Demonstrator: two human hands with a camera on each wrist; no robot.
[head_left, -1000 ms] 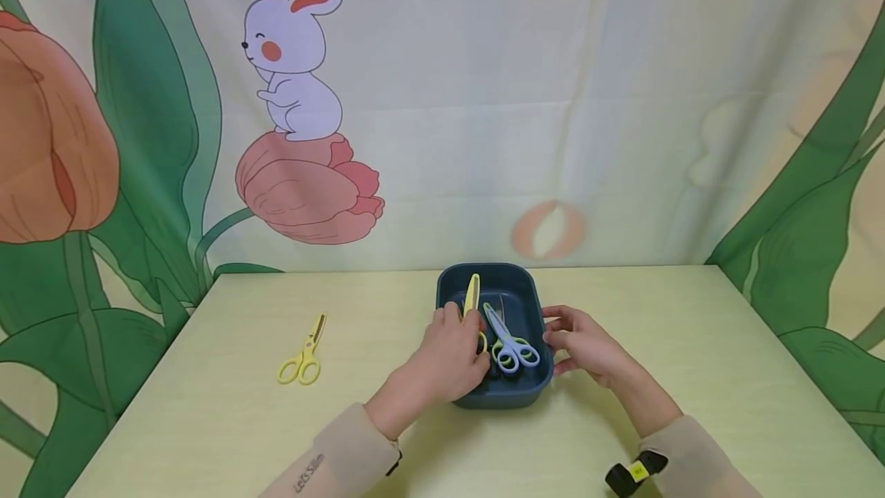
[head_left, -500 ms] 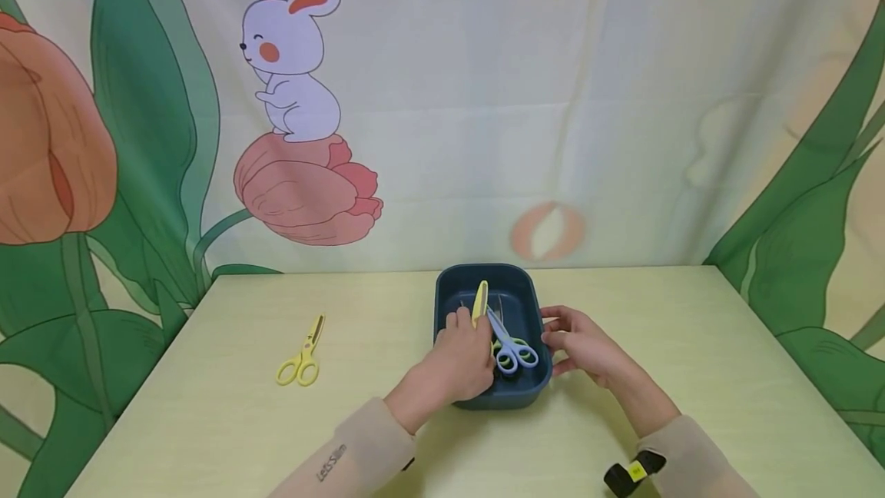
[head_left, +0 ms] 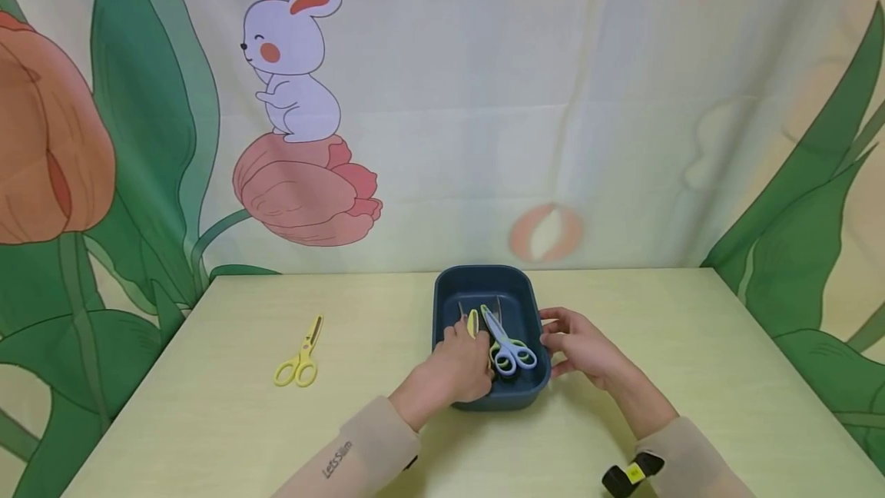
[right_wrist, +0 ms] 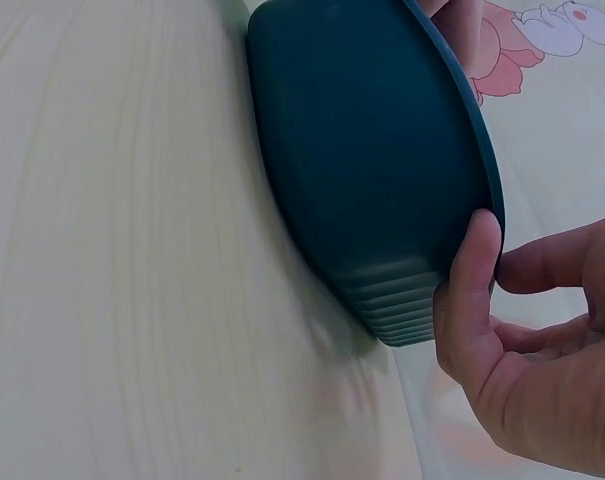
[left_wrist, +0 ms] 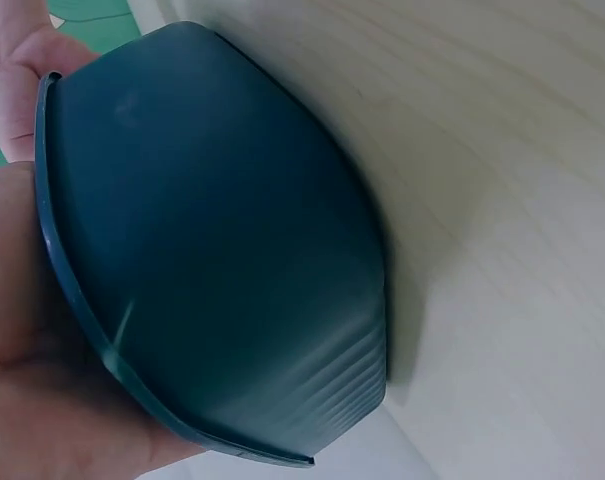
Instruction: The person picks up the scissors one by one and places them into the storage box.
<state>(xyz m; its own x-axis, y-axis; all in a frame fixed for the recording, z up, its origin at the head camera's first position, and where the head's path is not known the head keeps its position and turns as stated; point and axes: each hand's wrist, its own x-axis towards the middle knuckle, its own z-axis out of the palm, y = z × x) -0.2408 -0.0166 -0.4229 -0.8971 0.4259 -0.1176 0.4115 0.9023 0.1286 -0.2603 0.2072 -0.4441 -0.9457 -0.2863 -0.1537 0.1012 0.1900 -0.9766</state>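
A dark blue tray [head_left: 484,273] stands on the pale table. My left hand [head_left: 456,363] reaches over its near left rim and grips the handles of yellow scissors [head_left: 473,323], whose blade lies low inside the tray. Blue-and-green scissors [head_left: 508,344] lie beside them in the tray. In the left wrist view my palm [left_wrist: 32,400] lies over the rim of the tray [left_wrist: 232,250]. My right hand [head_left: 577,344] sits at the tray's right wall. In the right wrist view its thumb [right_wrist: 472,270] touches the rim of the tray [right_wrist: 372,160], with the fingers loosely curled.
A second pair of yellow scissors [head_left: 300,363] lies on the table [head_left: 691,375] to the left, well apart from the tray. A printed curtain with a rabbit [head_left: 290,52] and flowers hangs behind the table's far edge.
My left hand has lowered the yellow scissors from a raised, upright tilt down into the tray. The right hand and tray have stayed put.
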